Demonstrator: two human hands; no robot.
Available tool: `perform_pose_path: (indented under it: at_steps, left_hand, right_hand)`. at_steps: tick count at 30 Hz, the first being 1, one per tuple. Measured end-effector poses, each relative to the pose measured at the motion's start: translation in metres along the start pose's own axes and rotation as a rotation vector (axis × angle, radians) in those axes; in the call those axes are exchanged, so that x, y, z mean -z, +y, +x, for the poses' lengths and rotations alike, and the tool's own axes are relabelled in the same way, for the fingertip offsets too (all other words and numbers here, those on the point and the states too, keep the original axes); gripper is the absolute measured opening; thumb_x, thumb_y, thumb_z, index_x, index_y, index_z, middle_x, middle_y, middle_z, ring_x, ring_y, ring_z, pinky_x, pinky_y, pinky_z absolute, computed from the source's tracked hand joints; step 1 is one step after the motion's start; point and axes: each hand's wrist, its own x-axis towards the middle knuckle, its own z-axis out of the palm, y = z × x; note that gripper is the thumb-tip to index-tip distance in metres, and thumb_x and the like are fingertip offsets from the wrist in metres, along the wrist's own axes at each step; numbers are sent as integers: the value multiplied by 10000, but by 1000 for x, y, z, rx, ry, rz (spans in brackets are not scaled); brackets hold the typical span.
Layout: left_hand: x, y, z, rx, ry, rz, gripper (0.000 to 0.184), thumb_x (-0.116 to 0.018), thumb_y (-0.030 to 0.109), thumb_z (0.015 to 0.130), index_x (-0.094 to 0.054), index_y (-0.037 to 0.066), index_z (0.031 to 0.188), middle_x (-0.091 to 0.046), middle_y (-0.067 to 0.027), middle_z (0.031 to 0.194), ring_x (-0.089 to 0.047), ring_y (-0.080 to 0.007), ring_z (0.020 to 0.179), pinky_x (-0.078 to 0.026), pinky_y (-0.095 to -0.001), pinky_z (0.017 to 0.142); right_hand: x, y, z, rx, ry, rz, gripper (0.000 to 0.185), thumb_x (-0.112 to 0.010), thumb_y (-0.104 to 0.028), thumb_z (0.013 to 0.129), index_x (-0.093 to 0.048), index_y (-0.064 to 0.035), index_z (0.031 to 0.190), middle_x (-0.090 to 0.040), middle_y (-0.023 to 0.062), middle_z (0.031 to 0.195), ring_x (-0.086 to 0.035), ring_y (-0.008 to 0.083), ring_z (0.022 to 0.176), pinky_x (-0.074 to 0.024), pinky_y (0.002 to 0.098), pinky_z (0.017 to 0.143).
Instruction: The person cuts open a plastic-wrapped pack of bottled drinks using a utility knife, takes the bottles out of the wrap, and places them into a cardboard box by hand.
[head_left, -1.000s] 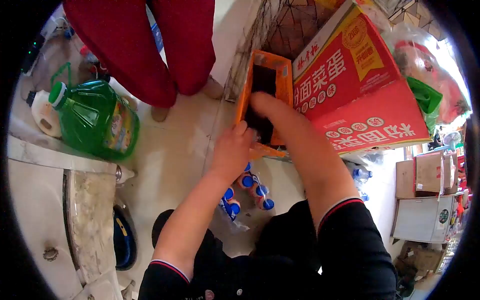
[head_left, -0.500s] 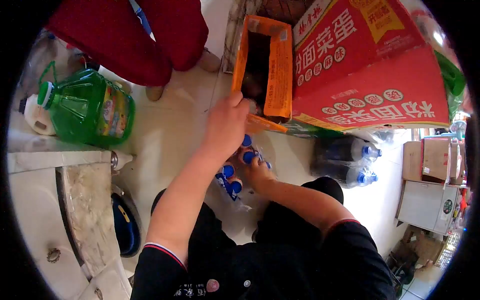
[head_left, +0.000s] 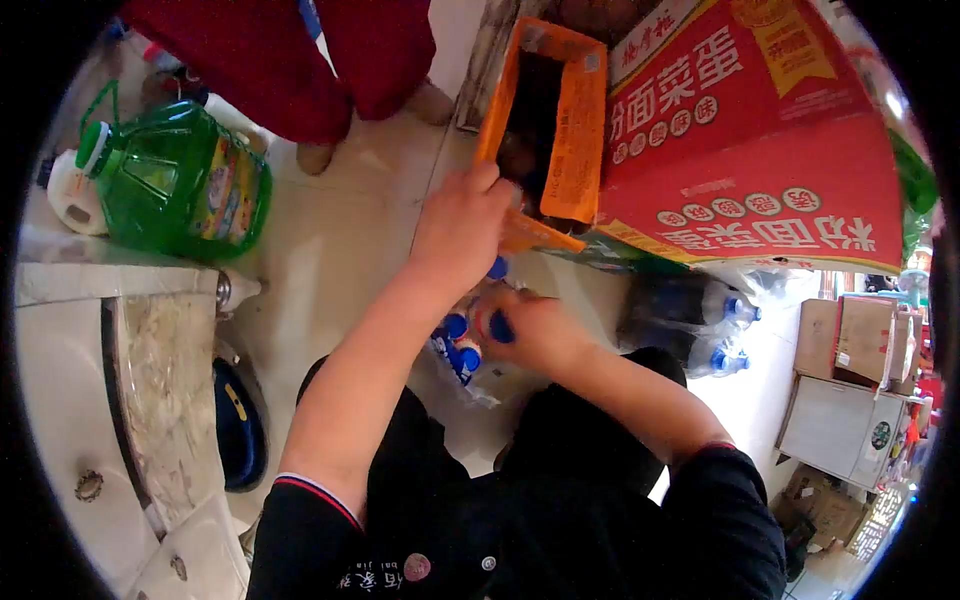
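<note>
My left hand (head_left: 462,212) is closed on the near rim of an open orange cardboard box (head_left: 574,150), whose inside is dark. My right hand (head_left: 545,332) is closed around a small bottle with a blue cap (head_left: 501,325), tilted toward me; the fingers cover part of it. Just beside it, more blue-capped bottles (head_left: 458,327) stand on the floor in torn clear wrap with blue print (head_left: 462,372). One blue cap (head_left: 498,267) shows below my left wrist.
A big red carton (head_left: 750,150) stands to the right of the orange box. Dark bottles with blue caps (head_left: 690,320) lie in wrap on the right. At left are a green jug (head_left: 170,185) and a cabinet (head_left: 60,400). A person in dark red trousers (head_left: 260,70) stands ahead.
My right hand has taken hold of a blue-capped bottle and tipped it out of the group. My left hand stays on the orange box's rim. The view has shifted slightly.
</note>
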Motion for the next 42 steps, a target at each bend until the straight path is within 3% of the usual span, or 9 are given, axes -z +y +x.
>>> perform_pose_path:
  at_steps: [6,9,18,23,26,31,34,36,42]
  left_hand:
    - [-7,-2,2,-109,61,33,127,-537,49,718,-581,42,838,-523,-111,923,-539,-308,897,-470,-392,762]
    - [-5,2,1,-85,70,31,148,-545,33,704,-575,29,849,-524,-112,938,-539,-309,907,-471,-398,764]
    - [-15,-3,-7,3,33,58,135,-583,56,715,-566,33,847,-538,-110,997,-545,-335,905,-473,-444,736]
    - [-5,-4,-12,-55,159,-250,331,-626,41,704,-535,50,1022,-491,-123,1189,-496,-361,1068,-447,-456,856]
    - [-14,-1,-72,81,303,-20,387,-616,49,733,-499,58,1102,-451,-160,1253,-465,-366,1127,-417,-457,916]
    - [-98,-9,-134,116,-499,43,312,-588,107,767,-577,51,1074,-510,-208,1211,-499,-388,1095,-429,-465,896]
    - [-112,-31,-136,275,-903,163,262,-554,152,796,-602,67,1039,-558,-210,1127,-551,-394,1009,-460,-475,829]
    - [-90,-18,-125,1112,-517,-400,239,-528,139,822,-601,73,1040,-595,-202,1043,-590,-394,930,-480,-466,788]
    - [-147,-45,-163,162,-654,278,390,-626,235,787,-535,119,1148,-644,-164,819,-646,-310,788,-501,-440,669]
  right_hand:
    - [132,-44,-108,253,1084,440,407,-760,-207,653,-542,-9,933,-591,122,858,-624,245,798,-503,358,704]
    - [148,-43,-46,483,1256,-333,407,-752,-206,677,-532,-16,962,-554,110,889,-584,230,789,-482,321,741]
    - [108,27,125,46,428,-433,265,-603,-89,749,-597,-61,1013,-565,169,986,-578,347,896,-486,433,783]
    - [57,1,5,364,927,6,256,-571,-138,792,-604,-1,1005,-580,206,933,-587,361,885,-496,429,781]
    - [-44,45,-22,212,484,58,322,-608,-96,761,-575,35,1054,-556,204,1030,-551,352,975,-459,434,855]
    - [-127,66,14,321,72,-417,393,-589,-111,763,-567,0,1140,-508,212,1204,-482,375,1130,-403,440,953]
    - [-128,74,49,-89,-273,-773,392,-595,-145,768,-584,-70,1153,-535,157,1210,-475,316,1173,-431,402,924]
    - [-151,114,69,-225,-220,-524,352,-589,-137,774,-592,-70,1119,-564,153,1164,-516,297,1129,-458,398,884]
    - [-110,78,48,-67,-244,-395,290,-606,-166,770,-579,-63,1040,-650,120,965,-639,286,913,-522,408,748]
